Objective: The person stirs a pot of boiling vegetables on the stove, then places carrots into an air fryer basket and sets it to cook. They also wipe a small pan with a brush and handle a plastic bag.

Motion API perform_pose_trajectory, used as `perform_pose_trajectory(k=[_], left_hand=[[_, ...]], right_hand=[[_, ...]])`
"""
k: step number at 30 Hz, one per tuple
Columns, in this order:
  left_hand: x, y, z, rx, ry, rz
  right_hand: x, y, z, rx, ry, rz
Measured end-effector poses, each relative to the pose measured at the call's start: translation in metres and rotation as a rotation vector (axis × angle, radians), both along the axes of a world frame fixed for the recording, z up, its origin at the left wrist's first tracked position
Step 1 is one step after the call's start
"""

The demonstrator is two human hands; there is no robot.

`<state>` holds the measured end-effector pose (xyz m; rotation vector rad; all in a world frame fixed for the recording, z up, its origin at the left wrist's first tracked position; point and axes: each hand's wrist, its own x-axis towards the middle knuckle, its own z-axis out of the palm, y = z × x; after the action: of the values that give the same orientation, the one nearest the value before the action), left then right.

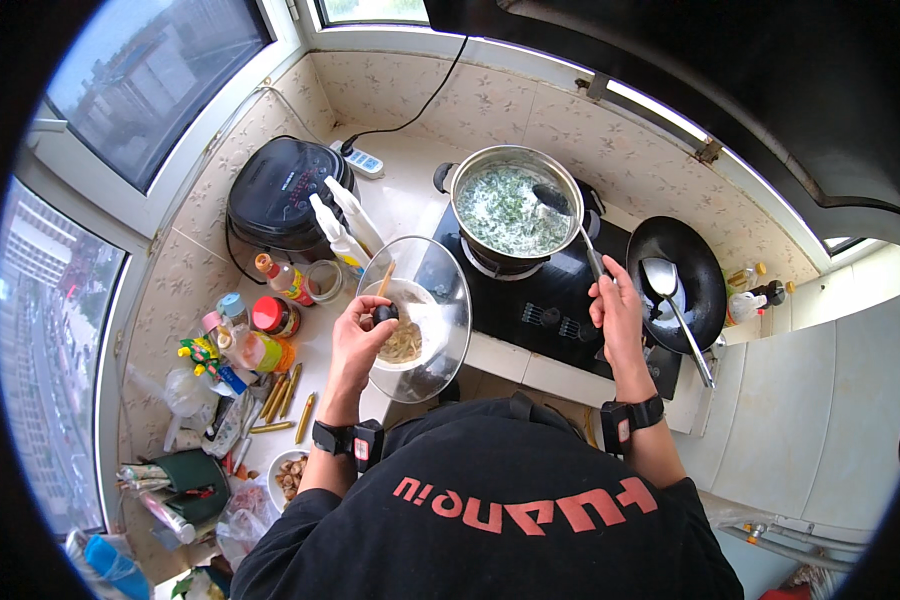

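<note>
My left hand (pixel 365 335) grips the black knob (pixel 384 313) of a clear glass pot lid (pixel 439 264). Through the lid I see a white bowl (pixel 433 330) with pale shredded food (pixel 403 343) inside and a wooden utensil (pixel 387 279) leaning in it. My right hand (pixel 615 311) holds the handle of a ladle (pixel 594 255), whose dark head rests in a steel pot (pixel 574 161). Chopped greens in a whitish soup (pixel 499 206) fill the pot, which stands on the left burner of a black gas hob (pixel 495 300).
A black wok (pixel 701 262) with a metal spatula (pixel 660 277) sits on the hob's right. Left are a rice cooker (pixel 285 191), spray bottles (pixel 337 232), a glass jar (pixel 325 281), sauce bottles (pixel 285 277) and a food bowl (pixel 276 480). A range hood (pixel 682 90) hangs overhead.
</note>
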<state>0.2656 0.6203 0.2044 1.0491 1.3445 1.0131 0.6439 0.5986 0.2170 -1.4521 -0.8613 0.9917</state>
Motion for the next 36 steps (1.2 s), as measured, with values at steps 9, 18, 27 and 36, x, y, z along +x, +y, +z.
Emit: perform_pose_trajectory(k=[9, 18, 27, 36], left_hand=[[-0.002, 0.0, -0.002, -0.006, -0.009, 0.015], [-0.001, 0.0, -0.002, 0.0, 0.002, 0.024], [-0.002, 0.001, -0.001, 0.004, -0.011, 0.02], [-0.002, 0.003, -0.003, 0.009, -0.003, 0.02]], right_hand=[[-0.018, 0.0, -0.002, -0.032, 0.076, 0.114], [-0.005, -0.001, 0.004, -0.095, 0.157, 0.158], [-0.012, 0.003, 0.003, 0.011, 0.096, 0.129], [-0.017, 0.005, 0.0, -0.137, 0.084, 0.137]])
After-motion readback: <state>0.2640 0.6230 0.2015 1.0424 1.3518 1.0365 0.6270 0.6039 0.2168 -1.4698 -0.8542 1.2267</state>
